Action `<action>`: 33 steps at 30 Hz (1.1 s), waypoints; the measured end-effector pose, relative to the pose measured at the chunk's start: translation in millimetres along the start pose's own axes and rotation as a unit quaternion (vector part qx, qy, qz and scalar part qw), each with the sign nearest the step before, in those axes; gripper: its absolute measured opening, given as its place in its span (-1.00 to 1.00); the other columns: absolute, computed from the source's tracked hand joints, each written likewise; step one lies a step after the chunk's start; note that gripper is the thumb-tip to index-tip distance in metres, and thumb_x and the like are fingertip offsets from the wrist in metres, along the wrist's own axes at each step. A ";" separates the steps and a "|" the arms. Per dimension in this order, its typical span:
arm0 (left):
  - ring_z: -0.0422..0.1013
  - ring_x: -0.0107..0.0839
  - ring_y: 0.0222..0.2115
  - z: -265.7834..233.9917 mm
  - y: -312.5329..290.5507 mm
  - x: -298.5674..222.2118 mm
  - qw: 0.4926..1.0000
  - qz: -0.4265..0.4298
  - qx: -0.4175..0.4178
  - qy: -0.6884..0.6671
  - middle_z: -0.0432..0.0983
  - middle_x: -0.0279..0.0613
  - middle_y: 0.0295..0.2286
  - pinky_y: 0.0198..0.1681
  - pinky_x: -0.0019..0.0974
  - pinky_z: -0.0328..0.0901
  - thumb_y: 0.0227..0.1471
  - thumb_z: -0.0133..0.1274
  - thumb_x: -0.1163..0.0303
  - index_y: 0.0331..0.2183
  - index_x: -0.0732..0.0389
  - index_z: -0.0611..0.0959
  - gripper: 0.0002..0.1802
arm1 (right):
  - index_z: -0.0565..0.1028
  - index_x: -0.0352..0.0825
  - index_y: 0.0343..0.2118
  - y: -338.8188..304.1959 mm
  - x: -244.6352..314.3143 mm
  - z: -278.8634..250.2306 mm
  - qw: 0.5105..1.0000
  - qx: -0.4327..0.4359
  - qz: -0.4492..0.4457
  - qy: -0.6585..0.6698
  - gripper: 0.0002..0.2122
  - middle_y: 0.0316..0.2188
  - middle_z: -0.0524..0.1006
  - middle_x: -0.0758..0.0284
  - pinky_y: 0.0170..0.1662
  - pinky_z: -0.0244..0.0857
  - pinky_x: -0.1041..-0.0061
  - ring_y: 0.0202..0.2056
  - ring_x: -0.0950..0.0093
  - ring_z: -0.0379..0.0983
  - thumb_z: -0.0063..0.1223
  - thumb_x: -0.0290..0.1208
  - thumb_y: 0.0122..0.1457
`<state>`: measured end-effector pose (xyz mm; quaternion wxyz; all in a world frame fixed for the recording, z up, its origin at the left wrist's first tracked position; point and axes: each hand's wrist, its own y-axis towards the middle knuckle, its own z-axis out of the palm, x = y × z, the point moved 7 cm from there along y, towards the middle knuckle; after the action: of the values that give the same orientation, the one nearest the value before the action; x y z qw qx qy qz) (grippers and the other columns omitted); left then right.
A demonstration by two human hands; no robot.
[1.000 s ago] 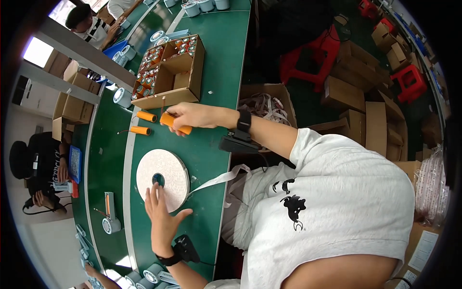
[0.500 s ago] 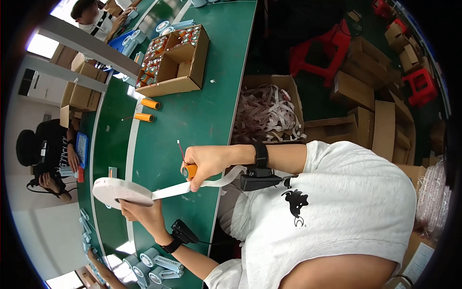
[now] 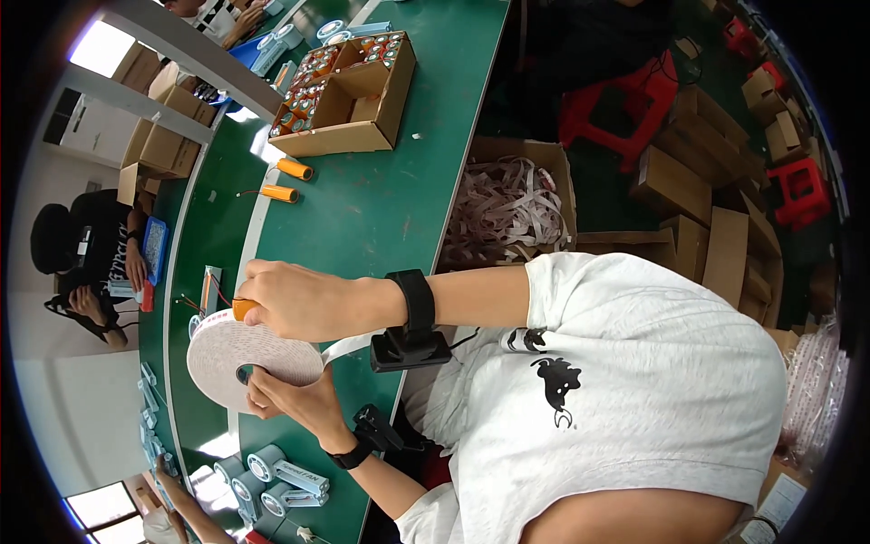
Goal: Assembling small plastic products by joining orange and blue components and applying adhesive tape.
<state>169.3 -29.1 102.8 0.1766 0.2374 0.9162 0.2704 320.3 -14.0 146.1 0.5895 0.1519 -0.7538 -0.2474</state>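
My right hand, the upper one in view, is closed on an orange cylindrical battery with thin red wires, mostly hidden by the fingers. It is held right by the rim of a large roll of white tape; whether the two touch I cannot tell. My left hand grips that roll at its core, fingers bent at the centre hole. A loose strip of tape runs from the roll and passes behind my right wrist. Two more orange batteries with wires lie on the green table.
A divided cardboard box of orange batteries stands on the table. Light blue handheld fans lie near my left forearm. Beside the table is a carton of crumpled strips. Red stools and cartons fill the floor. A co-worker sits across.
My right hand has carried the battery leftward from beside the strip to the roll's rim. The roll has tilted, so its flat face shows. The whole view has shifted slightly.
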 end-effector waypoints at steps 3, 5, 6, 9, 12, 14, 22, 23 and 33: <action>-0.02 0.04 -0.04 -3.5 -5.4 6.6 1.000 0.004 0.012 0.017 0.18 0.13 -0.14 0.03 0.01 -0.17 -0.56 0.29 0.30 -0.05 0.44 0.18 -0.01 | 0.42 -0.55 -0.46 0.1 -1.5 2.3 1.000 -0.014 0.016 -0.010 -0.80 -0.49 0.37 0.09 -0.29 0.21 0.42 -0.39 0.24 0.32 -0.04 -0.44 0.04; 0.00 0.04 -0.05 -10.1 -11.2 19.9 0.994 -0.103 -0.026 -0.007 0.19 0.14 -0.14 0.02 0.02 -0.18 -0.57 0.30 0.29 -0.06 0.43 0.19 -0.01 | 0.41 -0.55 -0.38 0.8 -1.0 -0.1 0.997 -0.037 0.054 0.027 -0.81 -0.47 0.41 0.17 -0.23 0.22 0.45 -0.30 0.29 0.28 -0.04 -0.46 0.06; 0.01 0.05 -0.05 -13.7 -14.6 26.4 0.986 -0.158 -0.046 -0.018 0.19 0.14 -0.14 0.02 0.02 -0.18 -0.58 0.30 0.29 -0.06 0.43 0.19 -0.01 | 0.41 -0.55 -0.38 2.9 -0.3 3.9 0.998 -0.032 0.055 0.030 -0.81 -0.47 0.41 0.17 -0.23 0.22 0.45 -0.30 0.29 0.28 -0.04 -0.46 0.06; 0.03 0.04 -0.06 -13.2 -15.4 26.1 0.982 -0.184 -0.027 -0.010 0.19 0.15 -0.14 0.02 0.01 -0.19 -0.58 0.30 0.28 -0.06 0.41 0.19 -0.01 | 0.38 -0.54 -0.39 9.1 2.8 2.9 0.989 -0.117 0.015 0.093 -0.81 -0.49 0.42 0.21 -0.22 0.22 0.50 -0.30 0.41 0.33 -0.07 -0.45 0.09; 0.04 0.03 -0.06 6.3 -2.3 5.5 0.983 -0.184 0.012 -0.016 0.20 0.15 -0.14 0.03 0.00 -0.19 -0.58 0.29 0.27 -0.06 0.40 0.19 -0.01 | 0.37 -0.53 -0.37 12.0 -20.6 1.5 0.968 -0.100 0.091 0.212 -0.81 -0.45 0.44 0.22 -0.26 0.24 0.55 -0.33 0.48 0.37 -0.08 -0.44 0.10; 0.05 0.01 -0.05 5.8 0.2 1.0 0.981 -0.191 0.044 0.006 0.20 0.15 -0.14 0.04 -0.01 -0.20 -0.58 0.28 0.25 -0.06 0.40 0.19 -0.01 | 0.36 -0.52 -0.36 16.9 -27.7 15.1 0.948 -0.078 0.127 0.282 -0.81 -0.44 0.45 0.22 -0.28 0.25 0.57 -0.35 0.52 0.39 -0.09 -0.44 0.11; 0.06 0.04 -0.08 27.9 -23.7 -40.5 0.987 -0.081 0.131 -0.038 0.25 0.19 -0.20 0.04 0.05 -0.23 -0.51 0.26 0.23 -0.09 0.49 0.20 -0.06 | 0.36 -0.44 -0.31 54.3 -68.6 -40.8 0.779 -0.371 0.070 0.500 -0.84 -0.41 0.48 0.23 -0.37 0.32 0.59 -0.42 0.56 0.45 -0.12 -0.44 0.13; 0.06 0.04 -0.08 35.9 -19.2 -35.7 0.987 -0.083 0.132 -0.037 0.25 0.19 -0.20 0.04 0.05 -0.23 -0.51 0.26 0.23 -0.09 0.49 0.20 -0.06 | 0.38 -0.44 -0.32 67.3 -62.3 -68.3 0.781 -0.384 0.026 0.492 -0.85 -0.42 0.48 0.25 -0.35 0.31 0.61 -0.40 0.57 0.44 -0.11 -0.44 0.13; 0.19 -0.15 0.01 -34.3 64.3 40.1 0.983 0.093 0.021 -0.155 0.37 0.04 -0.13 0.06 -0.23 0.06 -0.12 -0.08 0.59 -0.11 0.19 0.47 -0.57 | 0.43 -0.46 -0.22 12.5 -16.3 -108.9 0.981 -0.144 0.021 0.130 -0.75 -0.33 0.47 0.30 -0.26 0.33 0.66 -0.36 0.59 0.41 0.03 -0.44 0.05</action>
<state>142.5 25.7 159.4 0.2859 0.3643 0.8571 0.2258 430.3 -16.3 159.6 0.7036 0.0802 -0.6299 -0.3190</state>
